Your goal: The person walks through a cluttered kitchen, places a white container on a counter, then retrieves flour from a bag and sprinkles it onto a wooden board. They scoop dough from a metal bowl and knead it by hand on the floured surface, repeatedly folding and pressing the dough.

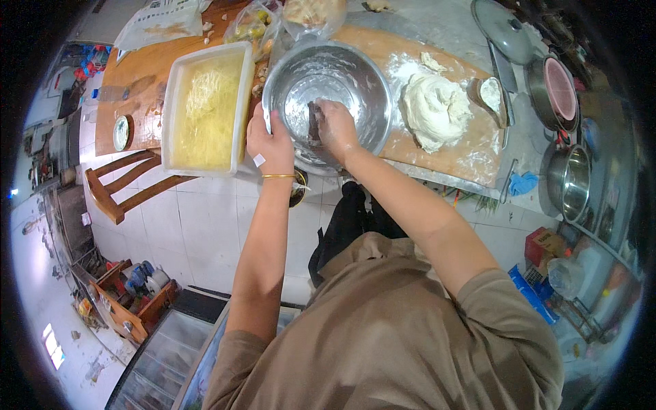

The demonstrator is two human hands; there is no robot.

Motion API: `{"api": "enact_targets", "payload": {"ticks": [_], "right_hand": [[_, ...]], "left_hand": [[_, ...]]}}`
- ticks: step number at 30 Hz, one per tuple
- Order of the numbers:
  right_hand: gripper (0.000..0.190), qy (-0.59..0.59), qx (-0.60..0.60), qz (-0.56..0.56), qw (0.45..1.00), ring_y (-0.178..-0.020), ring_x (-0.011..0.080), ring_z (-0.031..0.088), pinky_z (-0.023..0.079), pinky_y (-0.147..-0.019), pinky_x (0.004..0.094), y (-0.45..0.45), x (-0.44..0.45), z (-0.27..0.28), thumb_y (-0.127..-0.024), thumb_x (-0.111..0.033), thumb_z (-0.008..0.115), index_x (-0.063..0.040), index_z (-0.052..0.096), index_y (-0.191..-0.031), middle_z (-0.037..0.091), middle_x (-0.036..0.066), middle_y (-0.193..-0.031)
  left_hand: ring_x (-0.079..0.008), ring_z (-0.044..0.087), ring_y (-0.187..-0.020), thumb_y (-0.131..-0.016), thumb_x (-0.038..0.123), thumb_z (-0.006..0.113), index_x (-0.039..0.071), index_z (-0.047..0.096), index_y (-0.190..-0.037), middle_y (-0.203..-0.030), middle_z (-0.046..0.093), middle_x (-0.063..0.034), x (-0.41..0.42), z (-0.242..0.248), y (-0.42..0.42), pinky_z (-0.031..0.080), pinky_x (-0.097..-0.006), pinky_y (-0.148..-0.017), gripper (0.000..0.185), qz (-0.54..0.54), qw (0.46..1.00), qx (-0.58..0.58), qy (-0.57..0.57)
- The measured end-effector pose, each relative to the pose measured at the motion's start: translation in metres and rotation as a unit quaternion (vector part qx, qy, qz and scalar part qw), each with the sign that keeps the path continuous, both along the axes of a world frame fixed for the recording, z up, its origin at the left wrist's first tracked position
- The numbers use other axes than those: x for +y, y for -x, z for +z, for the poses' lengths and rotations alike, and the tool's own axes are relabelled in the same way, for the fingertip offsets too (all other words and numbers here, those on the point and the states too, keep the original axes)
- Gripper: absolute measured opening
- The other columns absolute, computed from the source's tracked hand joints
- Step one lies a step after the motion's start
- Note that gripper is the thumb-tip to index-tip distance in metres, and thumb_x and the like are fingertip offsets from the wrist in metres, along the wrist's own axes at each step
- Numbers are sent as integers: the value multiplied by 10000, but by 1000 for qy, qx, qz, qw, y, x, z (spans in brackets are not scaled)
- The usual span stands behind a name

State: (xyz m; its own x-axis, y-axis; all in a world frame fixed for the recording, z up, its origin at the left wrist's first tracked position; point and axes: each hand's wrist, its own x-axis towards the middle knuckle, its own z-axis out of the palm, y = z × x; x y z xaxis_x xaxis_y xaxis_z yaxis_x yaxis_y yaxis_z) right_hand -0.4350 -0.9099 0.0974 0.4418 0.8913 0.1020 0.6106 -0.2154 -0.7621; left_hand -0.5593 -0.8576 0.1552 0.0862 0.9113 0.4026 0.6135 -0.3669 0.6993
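Note:
A large stainless steel bowl (359, 77), smeared with white residue inside, stands before me. My left hand (271, 138) grips its left rim, thumb on the inner side. Inside the bowl my right hand (335, 125) is closed on a dark brown object (313, 123), perhaps a scouring pad or cloth; its kind is unclear. To the right a mound of white dough (435, 110) lies on a floured wooden board (410, 148). Left of the bowl is a white plastic tub (245, 102) with pale yellow shreds in liquid (207, 113).
A wooden scoop with flour (491, 95), a cleaver (502, 66) and a glass lid (502, 31) lie on the right. Farther right stand a pot with a pink basin (560, 89) and a steel pot (569, 182). A wooden chair (110, 200) is at the left.

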Motion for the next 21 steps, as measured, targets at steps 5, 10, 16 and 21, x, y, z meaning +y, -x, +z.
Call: {"api": "enact_targets", "payload": {"ticks": [5, 10, 16, 21], "right_hand": [[243, 74, 239, 43, 967, -916, 396, 609, 490, -815, 452, -5, -8, 17, -767, 5, 586, -2, 643, -1003, 642, 235, -954], [318, 31, 129, 132, 982, -887, 328, 633, 507, -799, 369, -3, -9, 24, -789, -43, 639, -26, 622, -1107, 651, 204, -973], [395, 147, 59, 240, 958, -1013, 385, 596, 490, -880, 401, 3, -19, 32, -805, 11, 538, -15, 567, -1198, 622, 220, -1115], [337, 62, 294, 192, 934, -1032, 372, 603, 474, -912, 400, 15, -48, 46, -828, 13, 491, -23, 591, -1148, 633, 224, -1072]], "left_hand": [[-376, 626, -922, -875, 99, 615, -38, 609, -1147, -1001, 657, -219, 5, -4, 4, 489, -425, -814, 304, -6, 1000, -4, 0], [-369, 629, -913, -875, 94, 620, -43, 611, -1139, -995, 660, -213, 5, -11, 7, 492, -422, -804, 297, 4, 1000, 10, -5], [-343, 644, -858, -880, 107, 641, -69, 628, -1122, -960, 666, -226, 4, -13, 5, 496, -388, -766, 300, -8, 1000, -20, -23], [-371, 626, -954, -878, 114, 629, -50, 622, -1135, -1026, 660, -219, 4, -14, 3, 488, -421, -831, 304, -6, 1000, -12, 19]]}}
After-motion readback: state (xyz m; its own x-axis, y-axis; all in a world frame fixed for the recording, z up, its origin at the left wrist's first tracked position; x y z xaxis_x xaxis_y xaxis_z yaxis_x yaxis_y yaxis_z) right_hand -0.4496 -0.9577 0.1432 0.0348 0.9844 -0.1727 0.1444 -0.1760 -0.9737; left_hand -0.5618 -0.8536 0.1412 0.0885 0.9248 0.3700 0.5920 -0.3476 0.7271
